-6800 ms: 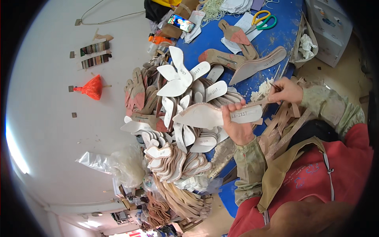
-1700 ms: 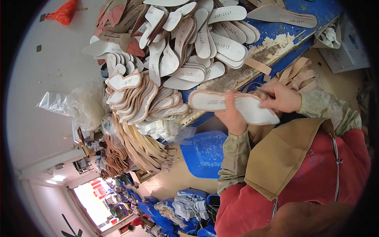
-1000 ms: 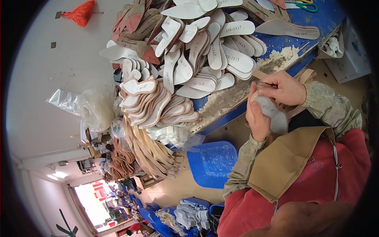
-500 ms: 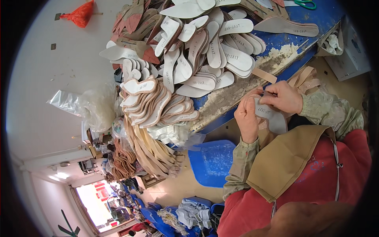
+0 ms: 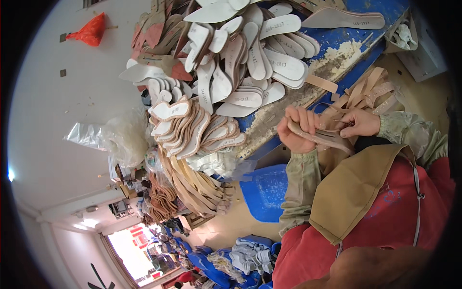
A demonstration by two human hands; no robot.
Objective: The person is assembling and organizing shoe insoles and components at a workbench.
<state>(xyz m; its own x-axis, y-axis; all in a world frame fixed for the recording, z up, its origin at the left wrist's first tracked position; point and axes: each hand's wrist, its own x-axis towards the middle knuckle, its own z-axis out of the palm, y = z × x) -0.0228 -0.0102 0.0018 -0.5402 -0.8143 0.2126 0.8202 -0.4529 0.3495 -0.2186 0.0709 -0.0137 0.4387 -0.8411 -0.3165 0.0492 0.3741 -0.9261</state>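
My left hand [image 5: 297, 130] is closed around one end of an insole [image 5: 323, 138], which is now held edge-on with its beige wrapped rim showing. Beside it, my right hand [image 5: 362, 123] pinches a thin beige strip [image 5: 338, 129] at the insole's upper edge. The fingertips partly hide where strip and insole meet. More beige strips [image 5: 368, 94] lie in a loose tangle just behind my right hand.
Piles of white insoles [image 5: 284, 62] cover the blue workbench [image 5: 380, 10], whose edge carries dried glue [image 5: 337, 60]. A stack of rimmed insoles [image 5: 185, 123] stands left, above hanging beige strips [image 5: 192, 183]. A blue tub [image 5: 263, 195] sits below the bench.
The insole has turned from showing its white face to edge-on. My left hand has shifted its grip to the end, and my right hand has moved slightly lower and right along the edge.
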